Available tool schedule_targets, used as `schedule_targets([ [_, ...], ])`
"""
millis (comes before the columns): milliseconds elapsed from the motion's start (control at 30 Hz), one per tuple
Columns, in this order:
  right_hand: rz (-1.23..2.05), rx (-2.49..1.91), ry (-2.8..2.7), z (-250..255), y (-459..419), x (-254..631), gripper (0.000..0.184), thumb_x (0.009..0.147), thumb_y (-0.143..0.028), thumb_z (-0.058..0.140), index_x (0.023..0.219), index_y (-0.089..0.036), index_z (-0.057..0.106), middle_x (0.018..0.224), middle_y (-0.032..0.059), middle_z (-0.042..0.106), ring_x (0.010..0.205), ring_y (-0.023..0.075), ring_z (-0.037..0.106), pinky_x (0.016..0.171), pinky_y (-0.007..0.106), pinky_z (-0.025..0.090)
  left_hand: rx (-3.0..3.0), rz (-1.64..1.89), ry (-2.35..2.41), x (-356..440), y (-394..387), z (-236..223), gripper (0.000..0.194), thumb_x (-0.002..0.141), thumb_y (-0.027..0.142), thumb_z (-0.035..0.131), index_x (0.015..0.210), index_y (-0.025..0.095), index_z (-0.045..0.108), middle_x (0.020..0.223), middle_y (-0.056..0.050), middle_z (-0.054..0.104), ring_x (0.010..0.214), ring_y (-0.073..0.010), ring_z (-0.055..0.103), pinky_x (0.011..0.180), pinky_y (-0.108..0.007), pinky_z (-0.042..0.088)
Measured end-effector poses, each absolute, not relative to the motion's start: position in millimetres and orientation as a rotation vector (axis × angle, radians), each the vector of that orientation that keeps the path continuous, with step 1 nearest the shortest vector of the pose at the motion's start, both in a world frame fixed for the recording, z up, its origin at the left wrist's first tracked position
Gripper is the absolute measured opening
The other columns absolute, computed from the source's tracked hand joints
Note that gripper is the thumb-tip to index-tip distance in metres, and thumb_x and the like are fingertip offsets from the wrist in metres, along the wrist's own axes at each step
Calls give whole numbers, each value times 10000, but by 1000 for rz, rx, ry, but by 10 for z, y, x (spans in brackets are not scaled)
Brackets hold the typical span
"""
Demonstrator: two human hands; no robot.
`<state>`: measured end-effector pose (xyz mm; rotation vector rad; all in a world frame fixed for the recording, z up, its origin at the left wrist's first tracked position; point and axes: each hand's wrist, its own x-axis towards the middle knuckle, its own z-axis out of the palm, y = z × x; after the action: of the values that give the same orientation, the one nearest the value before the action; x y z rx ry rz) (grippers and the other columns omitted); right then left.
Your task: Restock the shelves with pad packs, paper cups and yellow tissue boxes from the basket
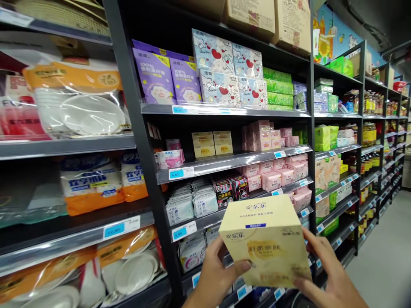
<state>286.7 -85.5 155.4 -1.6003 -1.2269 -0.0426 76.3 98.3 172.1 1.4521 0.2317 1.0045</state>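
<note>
Left hand and right hand clamped on opposite sides of cream product box; fingertip-only hold, so a slip could drop it onto the lower shelf lip

"安尔乐" and "纤柔亲肤" on the cream box; "6.80" on a shelf price tag; "100%" on purple packs; "ABC" on white packs.
</note>
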Motion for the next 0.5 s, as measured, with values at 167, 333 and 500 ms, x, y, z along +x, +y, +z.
schedule_targets([
  [167, -185, -1457, -1462, 2417, -250, 3021, 751, 861, -471, 734, 1541, -294, 470, 1227, 123, 732, 971, 325, 720, 788, 455, 645, 1447, 1256, 219, 994, 1301, 2103, 554, 575, 281, 974, 1065, 131, 764, 997, -137, 760, 1009, -371, 690, 895, -419, 572],
  [333, -828, -1224, -1715, 3262, 503, 3181, 700, 904, -444, 700, 1514, -190, 465, 1218, 176, 706, 1001, 333, 701, 846, 462, 598, 1409, 1488, 233, 953, 1574, 2141, 555, 768, 260, 857, 1299, 238, 698, 1386, -112, 638, 1184, -353, 619, 937, -388, 555],
  [500, -1083, -1244, -1821, 3948, 1379, 3295, 668, 936, -443, 636, 1449, -68, 432, 1210, 222, 675, 1026, 344, 692, 892, 473, 571, 1417, 1570, 223, 718, 1682, 1718, 413, 820, 238, 802, 1228, 290, 763, 1349, -137, 664, 1169, -386, 630, 1040, -489, 489],
])
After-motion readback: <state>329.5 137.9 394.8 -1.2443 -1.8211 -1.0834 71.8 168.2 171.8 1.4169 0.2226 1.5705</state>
